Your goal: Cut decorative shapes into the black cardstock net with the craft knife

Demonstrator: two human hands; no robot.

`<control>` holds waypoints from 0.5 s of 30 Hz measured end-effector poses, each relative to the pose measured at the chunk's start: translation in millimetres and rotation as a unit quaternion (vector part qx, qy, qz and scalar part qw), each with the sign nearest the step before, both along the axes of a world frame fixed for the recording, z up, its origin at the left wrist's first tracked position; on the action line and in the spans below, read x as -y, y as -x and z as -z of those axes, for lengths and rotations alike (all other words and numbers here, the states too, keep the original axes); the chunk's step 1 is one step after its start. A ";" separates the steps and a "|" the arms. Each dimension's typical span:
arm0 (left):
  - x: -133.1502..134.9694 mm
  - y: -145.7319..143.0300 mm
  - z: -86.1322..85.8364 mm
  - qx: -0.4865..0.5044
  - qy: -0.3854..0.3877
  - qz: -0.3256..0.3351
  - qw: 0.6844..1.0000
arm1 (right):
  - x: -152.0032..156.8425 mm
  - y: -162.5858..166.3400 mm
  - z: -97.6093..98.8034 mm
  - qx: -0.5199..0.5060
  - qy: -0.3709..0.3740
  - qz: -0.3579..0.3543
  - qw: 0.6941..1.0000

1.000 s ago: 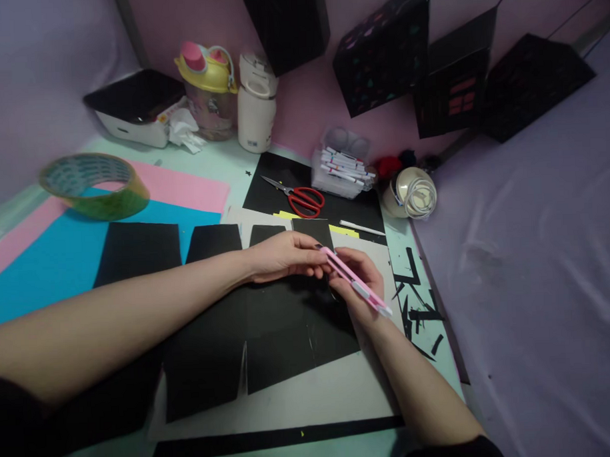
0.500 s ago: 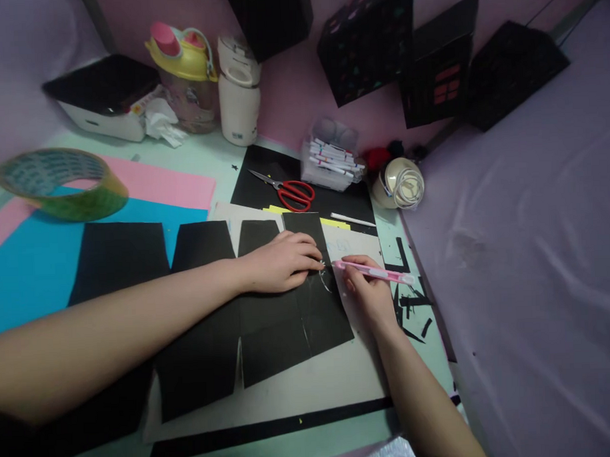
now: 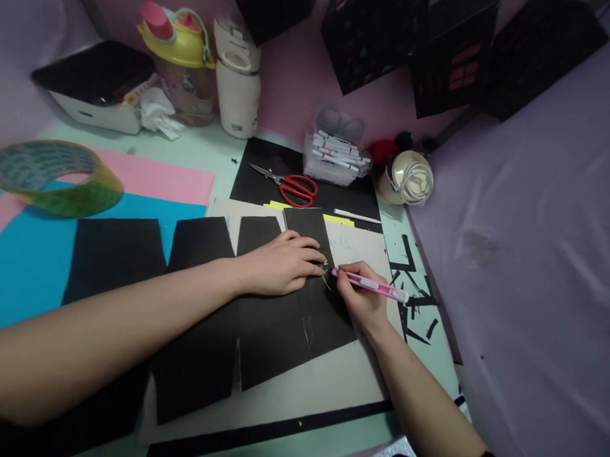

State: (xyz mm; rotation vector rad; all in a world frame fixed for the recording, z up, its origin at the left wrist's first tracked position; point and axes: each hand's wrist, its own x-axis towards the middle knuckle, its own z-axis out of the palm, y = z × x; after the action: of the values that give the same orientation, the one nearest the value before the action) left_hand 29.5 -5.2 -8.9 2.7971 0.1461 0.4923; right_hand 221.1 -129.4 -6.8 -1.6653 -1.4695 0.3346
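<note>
My left hand (image 3: pixel 286 264) lies flat, fingers stretched out, on a black card sheet (image 3: pixel 269 336) cut into tapering panels. It presses near the rightmost panel, which bears thin pale lines and a small curved mark. In my right hand (image 3: pixel 365 300) is a slim pink craft knife (image 3: pixel 369 283), gripped like a pen. Its tip meets the black card just right of my left fingertips, by the curved mark. Beneath the card is a pale board (image 3: pixel 340 370).
Red-handled scissors (image 3: pixel 298 190), a white pen (image 3: pixel 357 216) and a box of markers (image 3: pixel 336 154) stand beyond the card. Black offcuts (image 3: pixel 412 301) lie right. A large tape roll (image 3: pixel 96 192) sits left on blue and pink sheets. Black paper boxes (image 3: pixel 378 39) hang above.
The craft knife's tip has moved slightly down and left onto the card by the curved mark, its rear end tilting lower. My left hand stays nearly still; the view shifts a little.
</note>
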 end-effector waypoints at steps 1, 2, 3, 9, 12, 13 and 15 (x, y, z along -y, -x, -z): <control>0.1 0.2 -0.1 0.001 0.000 0.002 1.000 | -0.1 0.4 -0.7 0.005 0.001 -0.003 1.000; 0.3 0.3 -0.4 0.000 -0.002 0.003 1.000 | -0.2 0.9 -1.4 0.008 0.001 -0.005 1.000; 0.6 0.3 -0.6 -0.002 -0.005 0.004 1.000 | -0.3 1.5 -2.3 0.012 0.000 -0.007 1.000; 2.3 -1.6 -2.3 -0.008 -0.009 -0.003 1.000 | 0.3 5.4 -4.3 0.104 -0.031 -0.010 0.994; 2.2 -2.1 -3.0 -0.019 -0.014 -0.003 1.000 | 1.6 6.3 -1.4 0.159 -0.061 -0.023 0.985; 2.1 -2.0 -3.2 -0.022 -0.015 -0.003 1.000 | 2.0 6.3 -0.2 0.169 -0.068 -0.025 0.983; 1.8 -1.8 -3.3 -0.025 -0.013 -0.002 1.000 | 2.7 6.1 1.6 0.176 -0.076 -0.027 0.981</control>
State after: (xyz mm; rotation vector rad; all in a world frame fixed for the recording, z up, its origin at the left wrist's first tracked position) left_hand 31.4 -7.0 -5.6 2.8375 0.1575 0.4274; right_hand 215.0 -132.1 -8.4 -1.6181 -1.7538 -0.0489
